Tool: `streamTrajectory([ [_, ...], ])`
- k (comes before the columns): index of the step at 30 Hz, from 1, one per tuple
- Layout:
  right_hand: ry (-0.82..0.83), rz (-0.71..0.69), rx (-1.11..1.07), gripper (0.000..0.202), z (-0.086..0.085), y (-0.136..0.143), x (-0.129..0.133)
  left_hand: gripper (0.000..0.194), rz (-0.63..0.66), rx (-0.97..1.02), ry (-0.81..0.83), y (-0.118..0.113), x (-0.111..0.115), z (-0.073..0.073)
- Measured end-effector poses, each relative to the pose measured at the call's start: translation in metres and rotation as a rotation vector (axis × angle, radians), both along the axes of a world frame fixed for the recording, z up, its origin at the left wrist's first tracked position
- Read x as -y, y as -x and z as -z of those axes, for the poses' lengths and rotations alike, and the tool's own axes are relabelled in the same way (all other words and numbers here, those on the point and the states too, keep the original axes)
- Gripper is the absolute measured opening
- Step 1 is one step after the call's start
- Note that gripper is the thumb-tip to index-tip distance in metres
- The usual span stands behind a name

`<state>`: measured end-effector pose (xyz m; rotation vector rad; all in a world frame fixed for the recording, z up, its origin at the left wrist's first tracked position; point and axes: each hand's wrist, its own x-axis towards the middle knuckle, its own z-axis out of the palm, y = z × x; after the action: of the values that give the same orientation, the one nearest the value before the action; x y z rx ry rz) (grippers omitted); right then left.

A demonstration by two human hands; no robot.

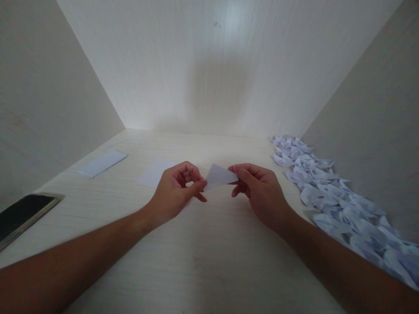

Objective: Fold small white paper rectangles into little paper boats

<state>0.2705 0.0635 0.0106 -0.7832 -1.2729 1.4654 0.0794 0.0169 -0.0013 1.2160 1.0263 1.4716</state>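
Between my two hands, a small folded piece of white paper point(221, 176) is held just above the pale table, one corner pointing up and away. My left hand point(178, 185) pinches its left corner between thumb and fingertip. At the right corner, the thumb and index finger of my right hand point(258, 185) are closed on the same paper, the other fingers curled below. Behind my left hand a flat white sheet point(153, 172) lies on the table, partly covered by that hand.
A stack of white paper strips point(103, 163) lies at the back left. A phone point(24, 216) rests at the left edge. Along the right wall runs a long heap of folded white paper pieces point(330, 192), beside my right forearm. Pale walls enclose the table point(209, 261) at back and sides.
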Motion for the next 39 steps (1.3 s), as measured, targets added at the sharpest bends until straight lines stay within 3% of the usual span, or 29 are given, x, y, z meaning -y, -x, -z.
streamTrajectory([
  [4, 0.087, -0.047, -0.013, 0.023, 0.001, -0.002, -0.004, 0.019, -0.044, -0.07, -0.037, 0.0, 0.001, -0.002],
  [9, 0.081, -0.028, 0.007, 0.026, 0.003, -0.004, -0.007, 0.019, -0.071, -0.108, -0.061, 0.001, 0.002, -0.002],
  [18, -0.1, 0.08, 0.21, 0.029, -0.001, -0.003, -0.006, 0.017, -0.059, -0.184, -0.066, 0.002, -0.001, 0.001],
  [25, -0.26, 0.127, 0.359, 0.013, -0.009, -0.008, -0.007, 0.015, 0.015, -0.292, -0.074, 0.006, -0.004, 0.002],
  [30, -0.321, 0.147, 0.447, 0.009, -0.007, -0.006, -0.005, 0.018, -0.054, -0.358, -0.116, 0.007, -0.002, 0.0],
  [35, -0.284, 0.141, 0.364, 0.019, -0.001, -0.005, -0.007, 0.011, -0.105, -0.513, -0.26, 0.007, 0.003, -0.004],
  [39, -0.16, 0.099, 0.262, 0.025, 0.002, -0.006, -0.011, 0.004, -0.117, -0.726, -0.462, 0.011, 0.004, -0.008],
])
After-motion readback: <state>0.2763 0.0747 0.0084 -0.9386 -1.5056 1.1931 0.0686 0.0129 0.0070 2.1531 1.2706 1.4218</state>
